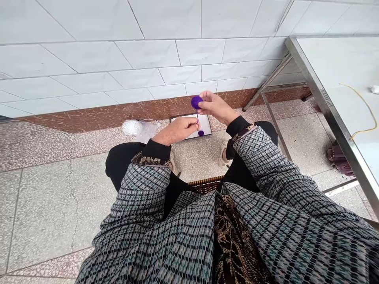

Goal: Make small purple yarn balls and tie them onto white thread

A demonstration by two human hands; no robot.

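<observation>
My right hand is raised in front of me, its fingers pinched on a small purple ball of yarn. A purple strand runs down from the ball to my left hand, which is closed on it. Just beyond the left hand's fingers a second small purple piece shows over a white tray with a dark rim that lies on the floor by the wall. I am seated, with my knees and shoes below the hands.
A clear plastic bag with white thread lies on the floor left of the tray. A steel table stands at the right with a yellow cord on it. A woven basket sits between my feet. White tiled wall lies ahead.
</observation>
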